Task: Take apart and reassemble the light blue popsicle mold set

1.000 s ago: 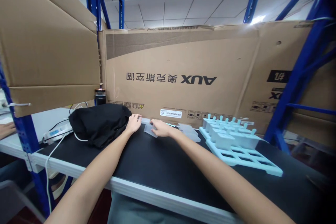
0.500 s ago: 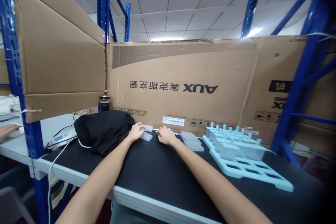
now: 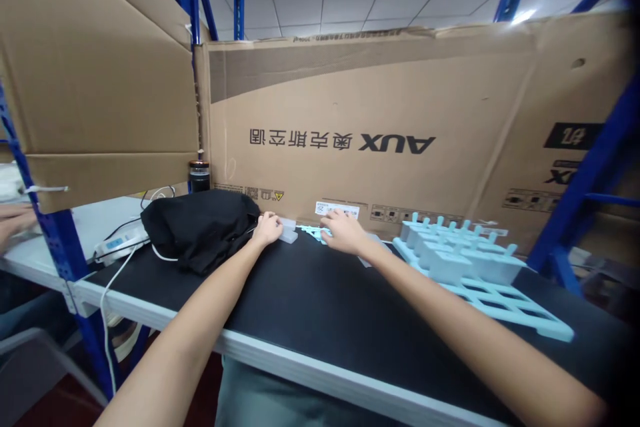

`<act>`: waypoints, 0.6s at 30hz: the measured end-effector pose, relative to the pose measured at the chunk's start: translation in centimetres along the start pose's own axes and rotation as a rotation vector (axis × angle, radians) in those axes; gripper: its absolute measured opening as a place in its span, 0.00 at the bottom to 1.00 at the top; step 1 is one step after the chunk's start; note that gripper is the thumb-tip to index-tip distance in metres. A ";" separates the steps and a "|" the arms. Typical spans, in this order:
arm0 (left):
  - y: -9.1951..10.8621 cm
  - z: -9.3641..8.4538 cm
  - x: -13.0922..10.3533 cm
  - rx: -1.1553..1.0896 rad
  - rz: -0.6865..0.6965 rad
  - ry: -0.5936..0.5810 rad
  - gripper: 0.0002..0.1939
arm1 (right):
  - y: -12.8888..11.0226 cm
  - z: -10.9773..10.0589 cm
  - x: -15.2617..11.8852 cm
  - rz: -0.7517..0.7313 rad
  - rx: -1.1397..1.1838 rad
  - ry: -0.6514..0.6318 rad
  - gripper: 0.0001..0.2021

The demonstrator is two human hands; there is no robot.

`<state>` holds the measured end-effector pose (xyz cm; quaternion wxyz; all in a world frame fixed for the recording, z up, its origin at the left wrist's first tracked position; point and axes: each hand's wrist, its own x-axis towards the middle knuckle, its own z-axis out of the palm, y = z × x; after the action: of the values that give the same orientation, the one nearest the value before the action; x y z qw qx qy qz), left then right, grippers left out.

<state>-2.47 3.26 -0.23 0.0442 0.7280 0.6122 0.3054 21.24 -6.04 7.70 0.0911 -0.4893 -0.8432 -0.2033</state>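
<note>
My left hand [image 3: 267, 228] rests between the black cloth bag and two translucent plastic blocks [image 3: 288, 233], at the blocks' left end. Its fingers are bent and slightly apart, with nothing visible in them. My right hand [image 3: 343, 232] is over the back of the black table mat, fingers bent and apart, its fingertips by a flat light blue openwork piece [image 3: 312, 232]. That piece lies between my hands and is partly hidden by the right one. Translucent pieces [image 3: 373, 255] show behind my right wrist, mostly covered by it.
A light blue rack [image 3: 500, 300] with handled molds [image 3: 450, 260] stands at the right. The black bag [image 3: 200, 227], a dark jar [image 3: 199, 177] and a power strip [image 3: 120, 243] are at the left. Cardboard [image 3: 300, 93] walls the back. Another person's hand [image 3: 17, 220] shows far left.
The view has tipped down and shifted. My right hand has moved right, uncovering more of the light blue piece and covering the translucent pieces. My left hand's fingers have drawn back off the blocks.
</note>
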 end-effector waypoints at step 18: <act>0.2 -0.3 -0.5 -0.047 -0.082 0.063 0.10 | 15.1 1.1 -22.5 0.908 0.482 0.157 0.22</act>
<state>-2.52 2.70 -0.09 0.0545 0.6909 0.6354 0.3405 45.65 -16.66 2.64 0.3434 -0.7543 -0.5592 0.0205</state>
